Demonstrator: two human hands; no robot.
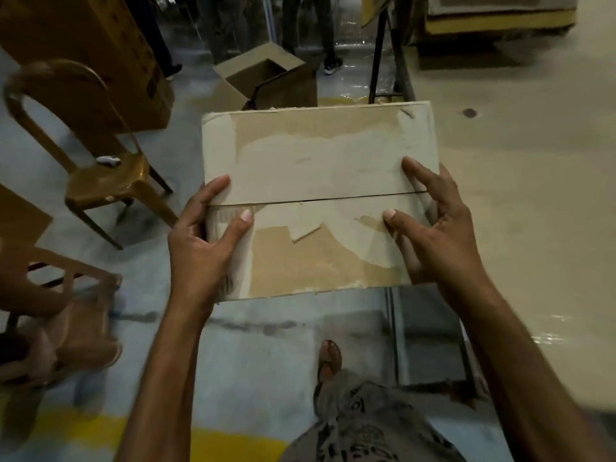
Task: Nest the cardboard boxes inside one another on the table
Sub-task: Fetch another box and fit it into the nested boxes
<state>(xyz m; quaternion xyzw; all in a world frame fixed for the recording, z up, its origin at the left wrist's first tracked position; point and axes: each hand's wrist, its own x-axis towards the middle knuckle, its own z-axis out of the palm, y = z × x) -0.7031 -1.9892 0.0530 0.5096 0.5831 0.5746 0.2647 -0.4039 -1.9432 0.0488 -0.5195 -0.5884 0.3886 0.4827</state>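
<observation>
From the head camera, a flat, closed, pale brown cardboard box (316,181) with torn paper patches is held in the air above the floor, between both hands. The left hand (200,241) grips its left edge, thumb on top. The right hand (440,235) clasps the right edge, thumb and forefinger spread across the top. Beyond it, a small open cardboard box (240,81) sits on the floor.
</observation>
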